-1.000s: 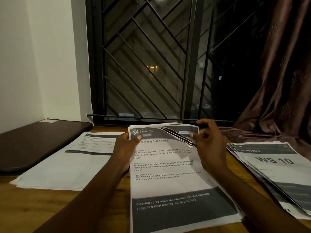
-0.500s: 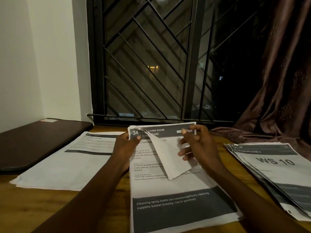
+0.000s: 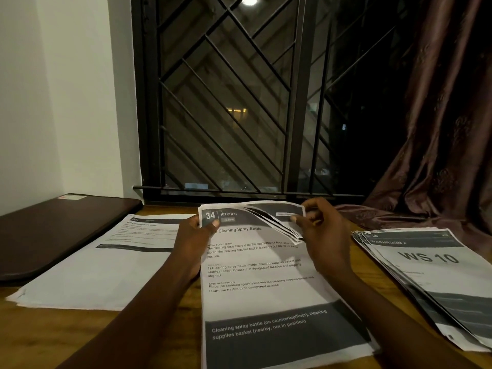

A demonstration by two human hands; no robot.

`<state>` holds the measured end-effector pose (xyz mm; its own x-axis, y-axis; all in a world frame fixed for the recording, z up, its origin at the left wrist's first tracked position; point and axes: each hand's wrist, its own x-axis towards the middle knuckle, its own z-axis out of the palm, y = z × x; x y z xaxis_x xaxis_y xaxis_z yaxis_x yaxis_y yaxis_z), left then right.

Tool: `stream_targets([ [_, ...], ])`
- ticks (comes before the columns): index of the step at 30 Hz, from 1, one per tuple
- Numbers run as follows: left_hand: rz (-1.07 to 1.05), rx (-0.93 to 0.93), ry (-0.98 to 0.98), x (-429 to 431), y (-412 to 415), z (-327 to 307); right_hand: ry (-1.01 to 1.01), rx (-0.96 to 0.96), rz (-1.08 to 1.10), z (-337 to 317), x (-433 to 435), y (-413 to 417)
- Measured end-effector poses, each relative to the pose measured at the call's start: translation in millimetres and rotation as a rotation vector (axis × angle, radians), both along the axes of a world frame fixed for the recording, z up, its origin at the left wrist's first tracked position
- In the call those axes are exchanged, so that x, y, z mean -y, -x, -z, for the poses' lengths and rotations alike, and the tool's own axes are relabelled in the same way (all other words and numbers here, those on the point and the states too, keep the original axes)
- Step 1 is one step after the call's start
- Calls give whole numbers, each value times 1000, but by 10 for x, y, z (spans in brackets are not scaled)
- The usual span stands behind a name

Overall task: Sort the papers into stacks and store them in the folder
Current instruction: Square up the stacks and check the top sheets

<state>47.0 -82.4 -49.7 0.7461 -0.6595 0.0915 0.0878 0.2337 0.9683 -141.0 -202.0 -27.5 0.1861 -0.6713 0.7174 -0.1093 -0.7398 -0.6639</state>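
Left hand (image 3: 195,235) pinches the top-left, right hand (image 3: 323,235) the fanned top-right corners of the middle stack of white printed papers (image 3: 266,288) on the wooden bench (image 3: 80,336); LIVING ROOM sheet shown 0.5 s ago is covered again by KITCHEN 34, so the heading check looks unfinished, dark brown folder (image 3: 53,230) untouched.

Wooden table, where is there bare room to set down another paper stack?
Bare wood shows at the wooden table's near-left corner, in front of the flat white paper stack. A narrow strip lies between the middle kitchen-sheet stack and the fanned grey-and-white stack, but the right forearm crosses it. The dark brown folder fills the left.
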Motion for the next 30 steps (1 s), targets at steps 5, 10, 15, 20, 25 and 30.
stream_targets([
  [5, -9, 10, -6, 16, -8, -1, -29, 17, 17, -22, 19, -3],
  [10, -23, 2, -1, 11, -7, -17, 202, -47, 73, -35, 26, 17],
  [15, -21, -6, 4, 15, -14, -5, -114, -112, -484, -58, -14, 48],
  [20, -29, 2, 9, -2, -2, -4, -369, -143, -637, -147, -136, 54],
  [25, -28, 11, 4, 3, -11, 1, -384, -174, -414, -42, -138, -6],
  [30, -8, 18, 14, 1, -23, 7, -361, -109, -189, 72, -34, -88],
])
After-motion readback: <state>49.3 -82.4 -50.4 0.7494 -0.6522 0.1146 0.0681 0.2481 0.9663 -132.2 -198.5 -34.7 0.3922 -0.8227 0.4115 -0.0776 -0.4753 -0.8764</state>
